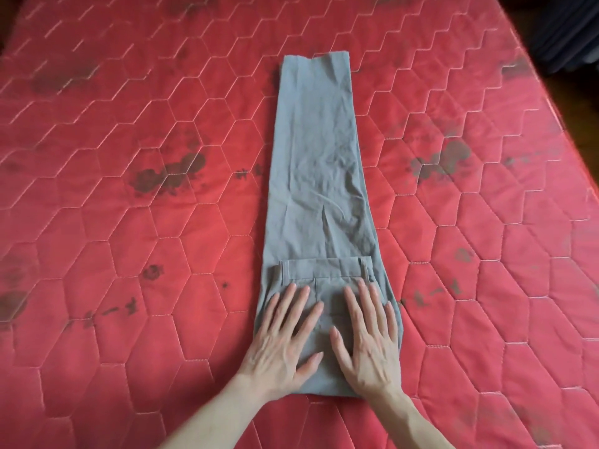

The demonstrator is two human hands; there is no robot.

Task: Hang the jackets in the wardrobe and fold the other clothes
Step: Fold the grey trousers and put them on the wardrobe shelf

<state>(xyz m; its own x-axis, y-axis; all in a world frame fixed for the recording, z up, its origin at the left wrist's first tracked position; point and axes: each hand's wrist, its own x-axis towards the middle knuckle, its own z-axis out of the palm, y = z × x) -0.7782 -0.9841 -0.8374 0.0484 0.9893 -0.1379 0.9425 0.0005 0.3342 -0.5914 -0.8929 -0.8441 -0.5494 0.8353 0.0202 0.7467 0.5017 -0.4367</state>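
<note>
- Grey trousers (321, 176) are laid out lengthwise down the middle of a red quilted mattress (129, 222), legs stacked one on the other and pointing away from the camera.
- The waistband end is folded back over the near part, so the band with its belt loops (364, 270) is seen lying across the legs.
- The left hand (285, 345) is placed flat on the near left part of the fold, fingers straight and spread a bit, nothing gripped.
- The right hand (369, 341) is pressed flat on the near right part, fingers straight and closer together, nothing pinched either.
- Both hands are set side by side, thumbs nearly meeting over the middle of the cloth, wrists just past the near folded edge.
- The far hems are seen lined up square near the far end of the mattress.
- The cloth is pretty wrinkled, mostly around the middle.
- Dark stains (168, 176) are scattered over the hexagon-stitched cover on both sides of the trousers.
- Something dark is stacked off the top right corner (570, 30), too dim to be made out.
</note>
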